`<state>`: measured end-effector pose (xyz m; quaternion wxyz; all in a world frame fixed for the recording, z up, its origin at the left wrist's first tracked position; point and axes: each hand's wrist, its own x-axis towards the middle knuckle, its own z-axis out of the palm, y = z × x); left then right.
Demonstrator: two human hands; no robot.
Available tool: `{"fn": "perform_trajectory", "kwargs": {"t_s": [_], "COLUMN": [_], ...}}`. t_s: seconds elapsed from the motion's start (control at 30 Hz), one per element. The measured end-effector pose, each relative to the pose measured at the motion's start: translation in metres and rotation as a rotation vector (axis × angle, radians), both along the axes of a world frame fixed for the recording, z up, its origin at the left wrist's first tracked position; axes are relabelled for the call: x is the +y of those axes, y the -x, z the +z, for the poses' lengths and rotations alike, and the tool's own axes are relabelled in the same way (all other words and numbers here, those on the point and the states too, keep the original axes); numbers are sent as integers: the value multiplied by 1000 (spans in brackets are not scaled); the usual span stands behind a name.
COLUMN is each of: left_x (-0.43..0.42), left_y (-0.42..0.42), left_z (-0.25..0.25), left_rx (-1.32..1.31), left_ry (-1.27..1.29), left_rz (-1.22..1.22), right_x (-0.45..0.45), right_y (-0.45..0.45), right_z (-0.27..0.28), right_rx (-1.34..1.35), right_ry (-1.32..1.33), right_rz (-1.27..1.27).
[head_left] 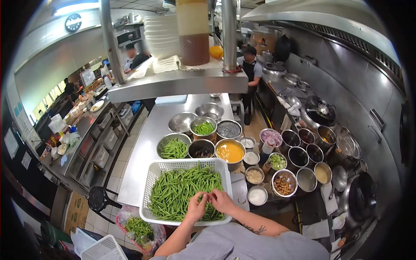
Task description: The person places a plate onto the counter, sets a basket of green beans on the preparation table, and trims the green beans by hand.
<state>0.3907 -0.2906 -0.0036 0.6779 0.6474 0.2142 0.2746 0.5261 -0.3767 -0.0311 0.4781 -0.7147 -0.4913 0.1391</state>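
A white perforated basket (147, 184) full of green beans (175, 190) stands at the near end of the steel counter. Over its right half my left hand (197, 205) and my right hand (220, 201) meet with fingertips pinched close together. What the fingertips hold is too small to make out; green beans lie directly beneath. Behind the basket are a steel bowl of green beans (174, 148), a pot of dark pieces (201, 149) and a pot of yellow liquid (230, 151).
Pots of sauces (298, 157), a bowl of brown chunks (284, 183) and a bowl of white powder (258, 196) stand on the right. A steel shelf (177, 86) crosses ahead. A bag of greens (139, 229) and a black stool (99, 198) are at left. A co-worker (250, 71) stands beyond.
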Motion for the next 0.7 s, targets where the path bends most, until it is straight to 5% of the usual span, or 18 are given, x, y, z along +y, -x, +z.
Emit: {"fn": "perform_trajectory", "kwargs": {"t_s": [0.07, 0.17, 0.4, 0.7], "left_x": [-3, 0, 2, 5], "left_y": [1, 4, 6, 4], "left_z": [1, -8, -11, -5], "left_rx": [51, 51, 286, 373], "left_ry": [89, 26, -128, -272], "left_rz": [-3, -15, -6, -47], "right_x": [7, 11, 0, 0], "right_y": [-7, -16, -15, -21], "right_z": [-24, -20, -11, -10], "right_rx": [-31, 383, 349, 426], "right_ry": [-56, -26, 28, 58], "right_rz": [-80, -24, 287, 310]}}
